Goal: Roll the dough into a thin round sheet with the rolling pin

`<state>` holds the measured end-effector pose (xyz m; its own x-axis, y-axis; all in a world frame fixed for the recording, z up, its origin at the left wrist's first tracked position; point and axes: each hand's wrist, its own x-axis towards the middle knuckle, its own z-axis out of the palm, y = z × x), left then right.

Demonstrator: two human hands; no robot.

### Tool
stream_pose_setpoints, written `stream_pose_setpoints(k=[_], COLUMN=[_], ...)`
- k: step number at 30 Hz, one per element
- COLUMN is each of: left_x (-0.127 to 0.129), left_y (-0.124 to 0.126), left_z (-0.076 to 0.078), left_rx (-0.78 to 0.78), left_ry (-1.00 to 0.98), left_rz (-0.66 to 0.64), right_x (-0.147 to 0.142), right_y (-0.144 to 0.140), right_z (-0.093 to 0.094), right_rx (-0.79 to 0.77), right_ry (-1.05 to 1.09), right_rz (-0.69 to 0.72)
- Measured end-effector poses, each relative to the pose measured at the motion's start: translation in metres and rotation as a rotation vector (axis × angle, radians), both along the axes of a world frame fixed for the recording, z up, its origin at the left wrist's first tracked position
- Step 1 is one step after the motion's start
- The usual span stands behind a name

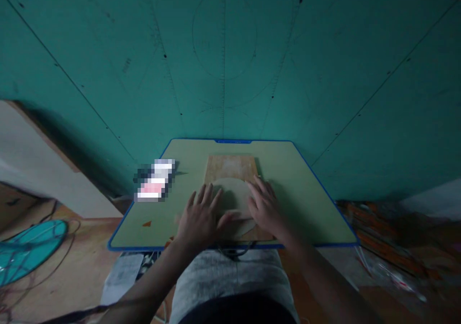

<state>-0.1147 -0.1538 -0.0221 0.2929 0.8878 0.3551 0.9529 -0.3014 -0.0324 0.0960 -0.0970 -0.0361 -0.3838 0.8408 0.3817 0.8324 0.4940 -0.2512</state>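
On a wooden board [232, 165] lies a pale, flat round sheet [232, 192] that looks like rolled dough. A pale, narrow bar [241, 215], perhaps a rolling pin, crosses it between my hands; its ends are blurred or hidden. My left hand [200, 218] is open over the left side of the sheet, fingers spread forward and thumb pointing inward. My right hand [264, 206] rests at the right edge, its fingers stretched out over the sheet and the board. Both palms hide what lies directly beneath them.
The board sits on a pale green table [302, 194] with a blue rim, against a green wall [223, 74]. A pixelated item [154, 180] and a small orange scrap [147, 223] are at the left. Cables tangle over a teal disc [32, 247] on the floor.
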Motion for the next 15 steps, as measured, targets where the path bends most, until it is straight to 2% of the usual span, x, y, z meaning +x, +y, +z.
stream_pose_setpoints(k=[3,6,10,15], left_x=[0.004,0.011,0.024,0.031], left_y=[-0.024,-0.033,-0.029,-0.016], left_z=[0.001,0.003,0.000,-0.005], left_rx=[0.024,0.022,0.001,0.013], left_ry=[0.011,-0.002,-0.040,-0.058], left_rz=[-0.055,-0.086,-0.093,-0.035], right_x=[0.010,0.016,0.019,0.017], right_y=[-0.032,-0.049,-0.051,-0.034], right_z=[-0.003,-0.002,0.000,-0.001], right_rx=[0.113,0.169,0.177,0.101], right_ry=[0.036,0.040,0.017,0.041], right_rz=[0.046,0.022,-0.062,-0.081])
